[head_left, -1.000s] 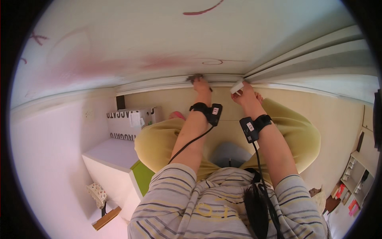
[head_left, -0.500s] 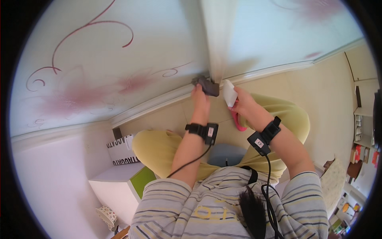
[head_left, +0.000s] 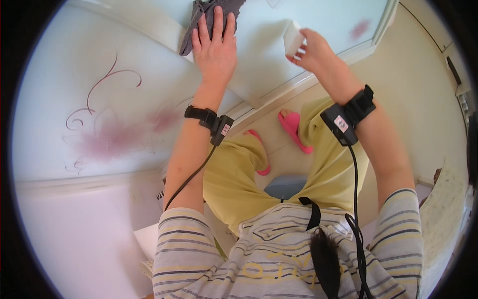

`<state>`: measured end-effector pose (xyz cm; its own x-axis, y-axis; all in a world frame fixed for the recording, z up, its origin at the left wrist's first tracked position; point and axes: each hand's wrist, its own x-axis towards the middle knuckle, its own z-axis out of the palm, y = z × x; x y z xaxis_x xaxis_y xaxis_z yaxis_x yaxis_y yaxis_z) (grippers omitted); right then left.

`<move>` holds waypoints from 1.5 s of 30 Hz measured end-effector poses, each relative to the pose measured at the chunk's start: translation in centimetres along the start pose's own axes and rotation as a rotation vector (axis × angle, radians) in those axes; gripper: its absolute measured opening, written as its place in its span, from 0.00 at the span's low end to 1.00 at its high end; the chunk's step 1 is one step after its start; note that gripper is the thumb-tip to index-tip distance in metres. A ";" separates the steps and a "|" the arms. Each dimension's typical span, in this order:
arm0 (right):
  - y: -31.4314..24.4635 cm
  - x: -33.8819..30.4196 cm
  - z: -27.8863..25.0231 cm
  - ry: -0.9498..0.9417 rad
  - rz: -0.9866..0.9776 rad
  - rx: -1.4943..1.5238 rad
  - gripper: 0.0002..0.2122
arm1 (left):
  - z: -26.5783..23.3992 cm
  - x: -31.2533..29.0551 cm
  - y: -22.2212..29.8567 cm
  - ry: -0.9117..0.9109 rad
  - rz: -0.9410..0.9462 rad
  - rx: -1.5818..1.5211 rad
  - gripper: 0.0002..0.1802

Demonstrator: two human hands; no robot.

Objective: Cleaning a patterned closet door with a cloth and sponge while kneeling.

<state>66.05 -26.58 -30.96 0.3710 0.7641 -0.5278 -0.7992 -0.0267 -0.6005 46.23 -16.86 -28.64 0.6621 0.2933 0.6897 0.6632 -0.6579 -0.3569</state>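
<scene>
My left hand [head_left: 216, 52] lies flat, fingers spread, on a dark grey cloth [head_left: 195, 24] pressed against the frosted sliding door [head_left: 164, 65]. The cloth sits by the pale upright frame [head_left: 149, 22], and its upper part runs out of the view. In my right hand [head_left: 316, 52] is a white, block-shaped sponge [head_left: 292, 40], pinched between thumb and fingers. It is held up close in front of the right-hand door panel [head_left: 269, 50]; whether it touches the glass I cannot tell.
I sit on a low blue-grey stool [head_left: 285, 187], feet in pink slippers [head_left: 296, 130] on beige tiles. The door's bottom track [head_left: 284, 84] runs just ahead. A white wall [head_left: 64, 224] stands at the left. Black cables [head_left: 356, 199] hang from both wrist straps.
Both hands have risen from the bottom of the door frame. The left has gone up from a bunched hold to a flat palm on the spread cloth; the right has lifted the sponge.
</scene>
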 end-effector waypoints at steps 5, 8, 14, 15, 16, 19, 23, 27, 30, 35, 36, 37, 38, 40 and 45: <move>-3.6 -0.1 0.7 -0.001 -0.214 0.002 0.17 | 5.7 -2.3 4.0 -0.219 0.220 0.089 0.31; -0.8 1.7 -1.4 -0.068 -0.211 -0.056 0.18 | 10.1 -6.6 6.3 -0.376 0.372 0.011 0.32; 2.4 2.0 -3.0 0.083 -0.024 -0.166 0.27 | 15.3 -13.5 6.6 -0.590 0.501 -0.245 0.28; 2.3 1.8 -2.7 0.105 -0.016 -0.213 0.32 | 15.0 -12.8 6.2 -0.596 0.508 -0.231 0.28; 1.6 2.1 -3.0 0.097 -0.019 -0.203 0.32 | 14.6 -11.0 6.1 -0.607 0.527 -0.182 0.30; 0.1 3.0 -5.6 0.100 -0.106 -0.189 0.38 | 8.9 -0.4 7.9 -0.621 0.443 0.017 0.34; -0.6 2.3 -4.6 0.125 -0.129 -0.134 0.36 | -0.2 13.1 -0.6 0.233 0.230 0.329 0.35; -0.8 0.8 -2.9 0.038 -0.187 -0.138 0.36 | -4.7 18.5 -6.6 0.491 0.028 0.388 0.27; -1.2 1.0 -3.7 0.103 -0.164 -0.141 0.34 | -2.3 15.2 -2.8 0.317 0.075 0.296 0.28; -0.6 1.9 -4.6 0.039 -0.236 -0.157 0.33 | 3.2 -1.6 1.2 -0.257 0.368 0.018 0.30; -0.6 1.8 -4.3 0.032 -0.242 -0.177 0.33 | 2.5 -2.7 1.3 -0.338 0.393 -0.005 0.31; -0.6 1.5 -4.0 0.015 -0.225 -0.187 0.32 | 2.4 -2.9 0.8 -0.338 0.380 0.007 0.31; -0.3 1.5 -3.7 0.001 -0.224 -0.194 0.32 | 2.4 -2.9 0.0 -0.298 0.366 0.048 0.31; -0.5 1.4 -3.6 -0.013 -0.314 -0.286 0.31 | 0.9 -0.6 -0.8 -0.187 0.336 0.120 0.30; -0.4 0.9 -2.2 -0.027 -0.679 -0.422 0.30 | -8.2 11.1 -3.3 0.097 0.053 0.346 0.30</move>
<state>67.76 -27.31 -32.49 0.6963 0.7163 0.0463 -0.1544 0.2124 -0.9649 48.50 -17.13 -14.64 0.6736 0.1865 0.7152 0.7185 -0.3923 -0.5744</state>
